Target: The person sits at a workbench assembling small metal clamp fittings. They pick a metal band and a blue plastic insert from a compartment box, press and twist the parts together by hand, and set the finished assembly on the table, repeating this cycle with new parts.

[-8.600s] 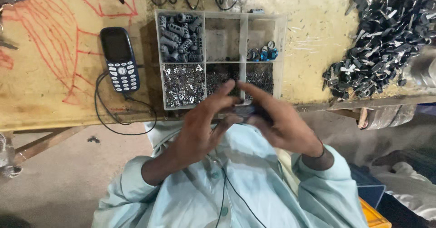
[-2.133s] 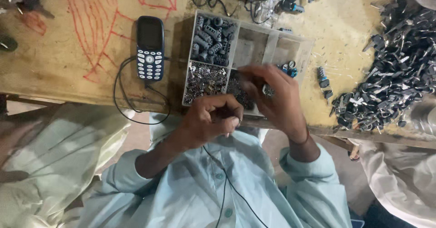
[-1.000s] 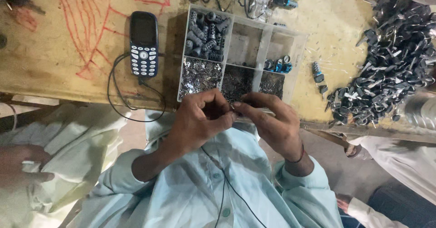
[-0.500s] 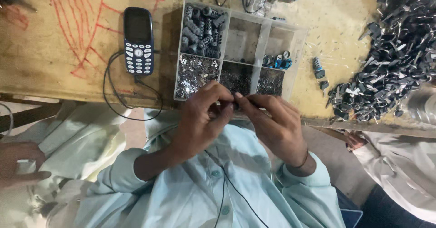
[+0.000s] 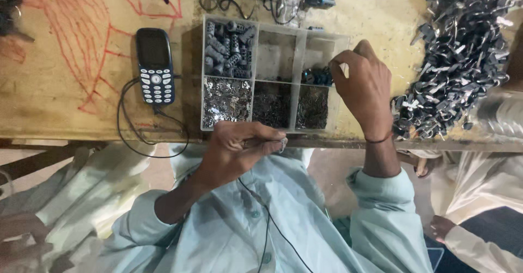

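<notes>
Worn wooden workbench (image 5: 65,104), clear compartment parts box (image 5: 302,39) between hands.
L hand (image 5: 234,150) pinched shut on small metal part (image 5: 283,142) just below box; R hand (image 5: 362,85), well apart, fingertips (image 5: 333,70) in box's right cell w/ blue parts (image 5: 316,77); grip unclear.

Clear plastic tray (image 5: 298,50) holds dull grey metal parts (image 5: 227,95); the wooden bench (image 5: 65,96) looks rough (red-scribbled).
</notes>
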A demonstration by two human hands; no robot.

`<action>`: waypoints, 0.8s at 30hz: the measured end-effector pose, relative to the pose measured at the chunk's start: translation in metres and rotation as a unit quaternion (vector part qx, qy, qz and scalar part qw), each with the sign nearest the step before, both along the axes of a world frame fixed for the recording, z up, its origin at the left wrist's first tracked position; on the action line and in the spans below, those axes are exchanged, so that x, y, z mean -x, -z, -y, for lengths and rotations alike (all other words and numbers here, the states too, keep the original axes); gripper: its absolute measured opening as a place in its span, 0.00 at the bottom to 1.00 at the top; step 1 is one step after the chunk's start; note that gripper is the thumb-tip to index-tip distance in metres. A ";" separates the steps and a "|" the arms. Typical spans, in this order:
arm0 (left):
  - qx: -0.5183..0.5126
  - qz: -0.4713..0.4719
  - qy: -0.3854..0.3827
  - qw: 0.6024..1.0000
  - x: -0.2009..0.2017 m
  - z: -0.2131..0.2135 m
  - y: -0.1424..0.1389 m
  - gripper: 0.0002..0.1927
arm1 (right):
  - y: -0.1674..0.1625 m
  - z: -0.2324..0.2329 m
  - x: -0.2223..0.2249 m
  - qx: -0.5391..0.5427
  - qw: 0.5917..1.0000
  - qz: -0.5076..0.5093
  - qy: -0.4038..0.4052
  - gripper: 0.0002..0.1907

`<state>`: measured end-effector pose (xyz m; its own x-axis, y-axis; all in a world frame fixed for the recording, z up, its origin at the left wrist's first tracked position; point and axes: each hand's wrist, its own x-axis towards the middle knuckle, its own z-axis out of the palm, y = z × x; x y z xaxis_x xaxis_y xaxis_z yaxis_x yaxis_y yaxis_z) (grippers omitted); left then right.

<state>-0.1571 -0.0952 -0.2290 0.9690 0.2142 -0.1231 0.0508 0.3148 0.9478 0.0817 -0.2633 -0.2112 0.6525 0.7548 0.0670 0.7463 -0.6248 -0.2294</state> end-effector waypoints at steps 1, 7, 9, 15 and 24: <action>0.013 -0.008 0.005 1.000 0.000 -0.001 -0.001 0.08 | 0.002 -0.001 -0.001 -0.008 1.000 -0.007 -0.002 0.03; -0.070 0.015 0.011 0.997 -0.007 -0.001 0.002 0.07 | 0.003 0.004 0.001 -0.017 0.999 0.016 -0.037 0.07; -0.052 0.029 0.007 0.998 -0.009 0.000 0.004 0.06 | 0.005 0.008 -0.003 -0.038 0.999 -0.029 0.012 0.08; -0.128 0.070 -0.024 0.989 -0.009 -0.004 0.004 0.07 | -0.011 0.016 0.013 -0.321 0.772 -0.524 0.160 0.07; -0.255 0.158 -0.011 0.954 -0.006 -0.004 -0.006 0.14 | -0.018 0.020 0.092 -0.211 0.935 -0.277 -0.071 0.16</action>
